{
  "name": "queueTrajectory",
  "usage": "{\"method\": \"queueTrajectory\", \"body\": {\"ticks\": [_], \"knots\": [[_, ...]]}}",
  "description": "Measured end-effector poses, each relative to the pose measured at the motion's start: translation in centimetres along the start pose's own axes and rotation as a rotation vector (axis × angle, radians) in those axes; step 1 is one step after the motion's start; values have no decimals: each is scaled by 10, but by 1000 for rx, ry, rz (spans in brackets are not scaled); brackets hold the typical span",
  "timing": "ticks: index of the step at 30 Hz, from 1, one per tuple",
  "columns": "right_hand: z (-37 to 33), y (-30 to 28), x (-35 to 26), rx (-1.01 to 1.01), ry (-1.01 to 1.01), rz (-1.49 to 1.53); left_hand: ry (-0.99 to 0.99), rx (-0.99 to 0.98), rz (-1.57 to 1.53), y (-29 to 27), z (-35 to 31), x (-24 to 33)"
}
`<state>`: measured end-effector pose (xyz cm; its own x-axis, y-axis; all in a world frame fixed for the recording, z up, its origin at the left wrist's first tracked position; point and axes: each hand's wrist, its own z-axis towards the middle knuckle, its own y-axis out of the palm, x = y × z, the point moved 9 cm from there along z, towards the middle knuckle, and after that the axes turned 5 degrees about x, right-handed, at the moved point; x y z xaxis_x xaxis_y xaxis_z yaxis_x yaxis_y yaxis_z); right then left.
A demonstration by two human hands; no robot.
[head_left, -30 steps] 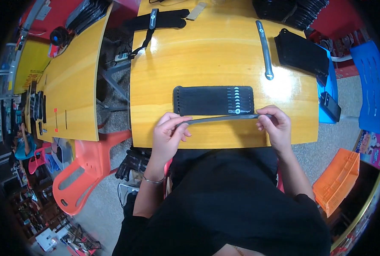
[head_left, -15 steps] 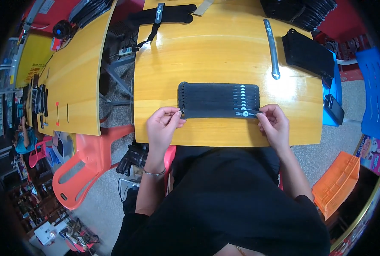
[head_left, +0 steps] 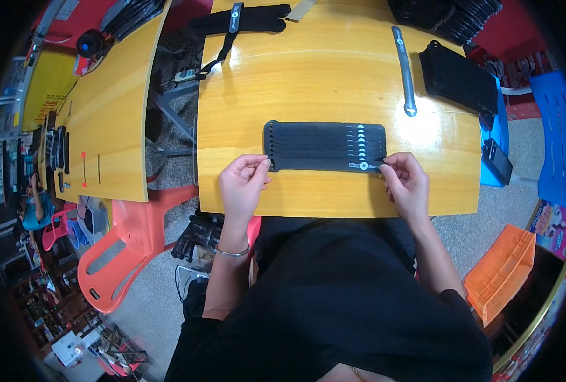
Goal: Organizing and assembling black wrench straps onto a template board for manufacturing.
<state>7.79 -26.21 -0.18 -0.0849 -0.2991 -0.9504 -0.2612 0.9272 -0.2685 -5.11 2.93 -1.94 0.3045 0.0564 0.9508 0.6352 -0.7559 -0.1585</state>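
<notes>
In front of me, several black straps (head_left: 314, 140) lie overlapped in a stepped row, with small holes down their left ends and pale printed marks near their right ends. My left hand (head_left: 243, 181) pinches the left end of the nearest strap (head_left: 314, 167) between thumb and fingers. At that strap's right end, my right hand (head_left: 410, 184) is closed in a similar pinch. A single grey strap (head_left: 404, 70) with a slotted end lies apart, farther off to the right. Beyond it rests a stack of black straps (head_left: 458, 79).
The yellow wooden table (head_left: 283, 76) carries more black straps with a grey band (head_left: 235, 18) at its far left, and dark bundles (head_left: 448, 16) at the far right. An orange basket (head_left: 502, 274) stands low on the right; a red chair (head_left: 133, 242) is on the left.
The nearest strap has shifted slightly away from me, closer over the others, with both hands moving along with it. The other straps look unchanged.
</notes>
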Motion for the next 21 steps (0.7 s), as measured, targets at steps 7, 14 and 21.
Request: {"method": "queueTrajectory", "body": {"ticks": [7,14,21], "knots": [[1,1,-1,-7,-7,-21,-10,21,34,0,0,0],[1,0,-1,12,-34,-52,11,16,67,0,0,1],[2,2,-1,-10,-126,-114,5,5,58,-1,1,-1]]}}
